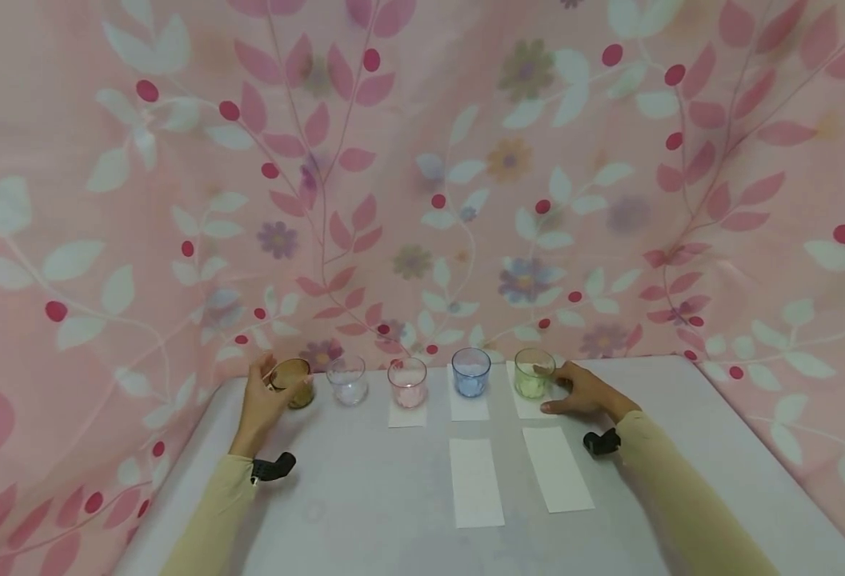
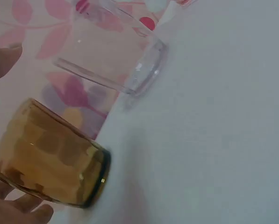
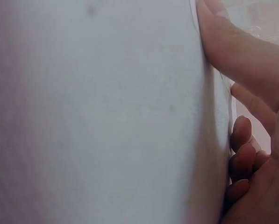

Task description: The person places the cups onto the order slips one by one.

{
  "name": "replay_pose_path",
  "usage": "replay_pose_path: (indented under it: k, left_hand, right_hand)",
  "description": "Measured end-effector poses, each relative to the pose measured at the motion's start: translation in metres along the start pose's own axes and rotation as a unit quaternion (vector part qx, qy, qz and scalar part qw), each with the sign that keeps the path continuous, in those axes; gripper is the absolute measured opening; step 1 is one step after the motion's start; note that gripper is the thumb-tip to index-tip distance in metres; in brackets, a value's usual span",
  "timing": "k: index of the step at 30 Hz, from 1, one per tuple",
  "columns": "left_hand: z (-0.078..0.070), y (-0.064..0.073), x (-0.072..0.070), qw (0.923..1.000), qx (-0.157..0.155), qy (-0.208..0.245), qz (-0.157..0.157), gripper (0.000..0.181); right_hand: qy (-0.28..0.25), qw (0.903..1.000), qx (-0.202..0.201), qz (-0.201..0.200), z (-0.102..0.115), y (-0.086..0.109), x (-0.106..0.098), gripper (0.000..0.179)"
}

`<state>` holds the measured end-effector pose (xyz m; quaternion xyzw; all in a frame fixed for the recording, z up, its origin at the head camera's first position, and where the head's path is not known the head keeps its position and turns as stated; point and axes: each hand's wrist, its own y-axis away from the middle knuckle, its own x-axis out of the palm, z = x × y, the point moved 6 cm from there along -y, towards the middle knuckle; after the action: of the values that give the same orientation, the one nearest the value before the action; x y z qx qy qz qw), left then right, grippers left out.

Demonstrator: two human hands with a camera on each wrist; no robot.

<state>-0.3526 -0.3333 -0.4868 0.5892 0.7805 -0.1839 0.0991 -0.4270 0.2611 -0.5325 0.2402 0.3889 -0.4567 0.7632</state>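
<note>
My left hand (image 1: pixel 260 408) is around the amber glass (image 1: pixel 294 384) at the left end of a row of glasses. In the left wrist view the thumb (image 2: pixel 3 63) stands apart from the amber glass, and the other fingers are beside its far side. My right hand (image 1: pixel 584 390) is at the green glass (image 1: pixel 534 384) at the row's right end. Its thumb is low beside the white paper (image 1: pixel 526 412) under that glass, and its index finger reaches along the glass. In the right wrist view several fingertips (image 3: pixel 242 161) are against the white surface.
Between the hands stand a clear glass (image 1: pixel 348 388), a pink glass (image 1: pixel 408 386) and a blue glass (image 1: pixel 470 376). White papers lie under the pink and blue ones. Two more papers (image 1: pixel 477 484) lie nearer on the white table (image 1: pixel 350 496). A flowered pink curtain (image 1: pixel 422 160) hangs behind.
</note>
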Motion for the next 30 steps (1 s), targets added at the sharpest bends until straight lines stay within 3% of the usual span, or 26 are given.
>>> replay_pose_path:
  k: [4, 8, 12, 17, 22, 26, 30]
  left_hand:
    - [0.017, 0.004, 0.008, 0.9989, 0.003, 0.046, -0.006, 0.096]
    - [0.021, 0.010, 0.011, 0.9947, 0.021, 0.089, -0.047, 0.086]
    - [0.033, 0.010, 0.014, 0.9907, 0.010, 0.118, -0.066, 0.079]
    - [0.042, 0.011, 0.016, 0.9908, -0.005, 0.122, -0.059, 0.080]
    - [0.047, 0.013, 0.016, 0.9904, -0.001, 0.126, -0.056, 0.079]
    - [0.048, 0.014, 0.014, 0.9912, -0.001, 0.125, -0.044, 0.077]
    - [0.045, 0.014, 0.010, 0.9914, 0.004, 0.128, -0.025, 0.076]
  right_hand:
    - [0.003, 1.0000, -0.009, -0.004, -0.001, -0.001, 0.001, 0.052]
    - [0.001, 1.0000, 0.006, -0.003, 0.000, 0.001, 0.001, 0.055]
    - [-0.021, 0.9996, 0.018, -0.009, 0.000, 0.004, -0.001, 0.064]
    - [-0.086, 0.9948, 0.009, -0.053, -0.005, 0.016, -0.003, 0.084]
    - [-0.142, 0.9845, -0.017, -0.101, -0.001, 0.036, -0.006, 0.076]
    - [-0.148, 0.9830, -0.003, -0.108, 0.004, 0.053, -0.003, 0.071]
    - [-0.113, 0.9877, -0.007, -0.108, 0.015, 0.068, 0.003, 0.071]
